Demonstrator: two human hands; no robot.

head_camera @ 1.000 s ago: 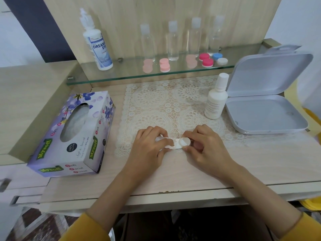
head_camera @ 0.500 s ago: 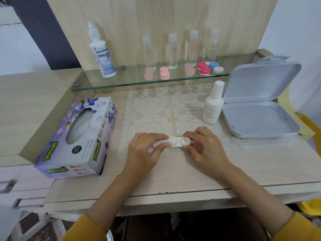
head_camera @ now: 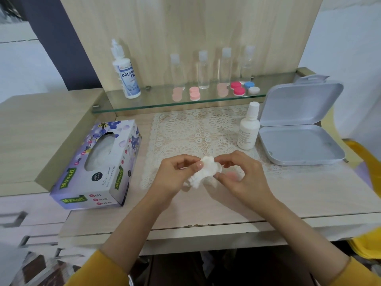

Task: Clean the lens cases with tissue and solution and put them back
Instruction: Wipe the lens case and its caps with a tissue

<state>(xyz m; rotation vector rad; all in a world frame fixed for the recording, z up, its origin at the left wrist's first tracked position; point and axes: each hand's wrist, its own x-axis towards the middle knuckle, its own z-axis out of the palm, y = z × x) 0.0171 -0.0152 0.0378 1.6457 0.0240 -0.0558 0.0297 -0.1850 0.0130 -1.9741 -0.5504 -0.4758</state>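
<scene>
Pinching tissue (head_camera: 204,172): left hand (head_camera: 175,178), right hand (head_camera: 245,176), over lace mat (head_camera: 195,131) front edge; tissue box (head_camera: 97,166) well left.

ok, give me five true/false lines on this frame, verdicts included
1. The left hand and right hand both grip a crumpled tissue over the lace mat. True.
2. The grey box is closed. False: its lid stands open.
3. The small white bottle lies on its side. False: it stands upright, cap on, just left of the grey box.
4. The tissue box sits left of the lace mat. True.
5. The big bottle stands on the glass shelf. True.
</scene>
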